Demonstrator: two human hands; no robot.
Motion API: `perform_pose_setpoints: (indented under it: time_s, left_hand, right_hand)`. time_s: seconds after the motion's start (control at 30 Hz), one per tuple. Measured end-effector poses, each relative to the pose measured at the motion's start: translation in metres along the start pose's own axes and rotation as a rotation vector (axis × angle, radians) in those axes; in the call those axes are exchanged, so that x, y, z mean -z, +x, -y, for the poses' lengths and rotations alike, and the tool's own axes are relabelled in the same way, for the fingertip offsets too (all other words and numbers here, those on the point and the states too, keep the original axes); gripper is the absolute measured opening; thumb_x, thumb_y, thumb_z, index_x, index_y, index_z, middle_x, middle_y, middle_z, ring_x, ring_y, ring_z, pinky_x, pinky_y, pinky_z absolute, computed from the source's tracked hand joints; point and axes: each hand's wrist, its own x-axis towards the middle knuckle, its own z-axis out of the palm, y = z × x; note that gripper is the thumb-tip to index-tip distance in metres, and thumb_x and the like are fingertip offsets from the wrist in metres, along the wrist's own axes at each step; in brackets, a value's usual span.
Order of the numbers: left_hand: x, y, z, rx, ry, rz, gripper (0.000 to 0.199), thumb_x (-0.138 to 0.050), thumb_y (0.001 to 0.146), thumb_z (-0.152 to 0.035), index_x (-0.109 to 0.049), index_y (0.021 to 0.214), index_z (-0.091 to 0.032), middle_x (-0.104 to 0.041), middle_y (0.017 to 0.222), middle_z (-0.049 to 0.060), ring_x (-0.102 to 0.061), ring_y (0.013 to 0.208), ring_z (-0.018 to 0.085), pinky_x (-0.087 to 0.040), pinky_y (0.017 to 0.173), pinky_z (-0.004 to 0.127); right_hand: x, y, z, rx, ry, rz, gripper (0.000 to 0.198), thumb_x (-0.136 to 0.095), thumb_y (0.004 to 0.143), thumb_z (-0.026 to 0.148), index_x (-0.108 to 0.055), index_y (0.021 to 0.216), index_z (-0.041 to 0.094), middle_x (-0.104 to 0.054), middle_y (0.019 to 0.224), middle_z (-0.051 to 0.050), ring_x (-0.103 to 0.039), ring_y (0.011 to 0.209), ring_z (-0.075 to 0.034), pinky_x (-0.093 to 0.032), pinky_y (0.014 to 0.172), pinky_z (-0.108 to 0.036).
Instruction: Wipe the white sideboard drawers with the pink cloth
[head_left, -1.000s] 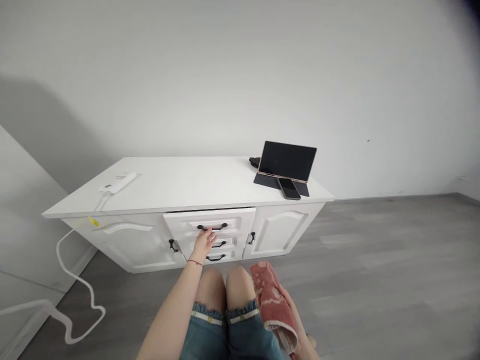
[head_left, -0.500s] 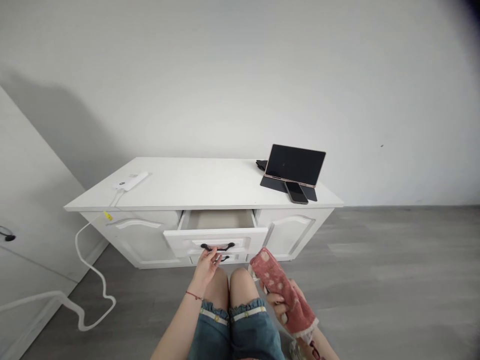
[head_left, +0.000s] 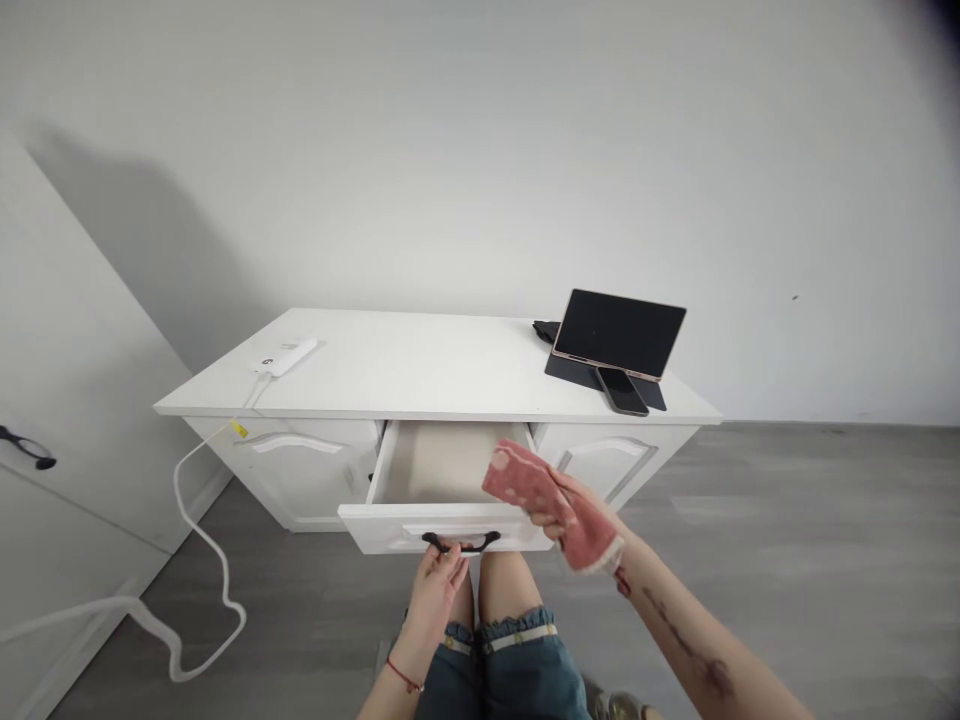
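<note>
My left hand (head_left: 441, 590) has its fingers hooked round the black handle (head_left: 472, 546) of the white drawer (head_left: 375, 530), which is pulled out above my knees. The visible inside of the drawer is bare and pale. My right hand (head_left: 559, 520) is closed around a folded pink towel (head_left: 525, 478) with pale spots and a white edge. The towel hangs over the drawer's right front corner and hides part of it. Whether it touches the drawer I cannot tell.
A white cabinet (head_left: 420, 365) stands against the wall. On its top are a propped tablet (head_left: 621, 333), a phone (head_left: 622, 391), a black item (head_left: 546, 331) and a white power strip (head_left: 289, 357). Its cable (head_left: 217, 548) hangs down at left, near another white cabinet (head_left: 67, 420).
My left hand has drawn the drawer farther out, towards me. My right hand has carried the pink towel up and forward, from beside my knee to over the drawer's right corner.
</note>
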Motion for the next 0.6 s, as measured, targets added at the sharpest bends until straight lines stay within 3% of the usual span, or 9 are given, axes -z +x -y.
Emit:
perform_pose_setpoints:
  time_s: [0.13,0.27,0.33,0.4,0.47,0.6]
  left_hand:
    - [0.006,-0.011,0.001,-0.004,0.027,0.028,0.026,-0.090,0.059,-0.023,-0.068,0.072,-0.019,-0.073,0.085,0.003,-0.071,0.089,0.017,-0.056,0.086,0.028]
    - [0.010,-0.015,0.003,0.009,0.041,0.035,0.028,-0.090,0.058,-0.026,-0.068,0.074,-0.021,-0.073,0.085,0.003,-0.071,0.087,0.017,-0.056,0.080,0.026]
    - [0.014,-0.014,0.005,0.021,0.050,0.026,0.028,-0.090,0.057,-0.027,-0.067,0.073,-0.023,-0.073,0.085,0.002,-0.071,0.088,0.018,-0.056,0.080,0.026]
    - [0.021,-0.013,0.010,0.018,0.066,0.010,0.028,-0.090,0.057,-0.029,-0.066,0.071,-0.024,-0.073,0.084,0.002,-0.071,0.090,0.021,-0.056,0.082,0.029]
    - [0.027,-0.012,0.016,0.010,0.084,-0.013,0.029,-0.090,0.056,-0.032,-0.065,0.069,-0.025,-0.073,0.086,0.003,-0.071,0.092,0.024,-0.056,0.085,0.034]
    - [0.032,-0.011,0.025,0.004,0.084,-0.072,0.031,-0.089,0.053,-0.035,-0.063,0.067,-0.025,-0.072,0.082,0.004,-0.070,0.088,0.025,-0.054,0.088,0.038]
  right_hand:
    - [-0.024,0.055,0.020,-0.082,-0.245,0.018,0.041,-0.072,0.079,0.037,-0.068,0.113,0.015,-0.073,0.097,-0.009,-0.065,0.075,-0.016,-0.049,0.067,-0.027]
    - [-0.025,0.124,-0.004,-0.195,-0.661,0.187,0.043,-0.077,0.069,0.032,-0.069,0.108,0.015,-0.072,0.081,-0.005,-0.064,0.067,-0.018,-0.050,0.065,-0.032]
    - [-0.023,0.153,-0.024,-0.084,-0.877,0.300,0.043,-0.074,0.069,0.032,-0.069,0.108,0.014,-0.070,0.074,-0.003,-0.064,0.067,-0.017,-0.051,0.069,-0.034]
    - [-0.024,0.172,-0.044,0.183,-1.142,0.399,0.049,-0.076,0.066,0.029,-0.070,0.112,0.016,-0.073,0.096,-0.008,-0.065,0.088,-0.020,-0.050,0.085,-0.036]
    - [-0.026,0.182,-0.060,0.409,-1.415,0.550,0.054,-0.076,0.066,0.024,-0.069,0.120,0.021,-0.065,0.127,-0.012,-0.058,0.113,-0.024,-0.043,0.098,-0.038]
    - [-0.023,0.184,-0.086,0.563,-1.846,0.851,0.043,-0.067,0.081,0.027,-0.067,0.123,0.037,-0.049,0.150,-0.001,-0.050,0.126,-0.026,-0.039,0.100,-0.038]
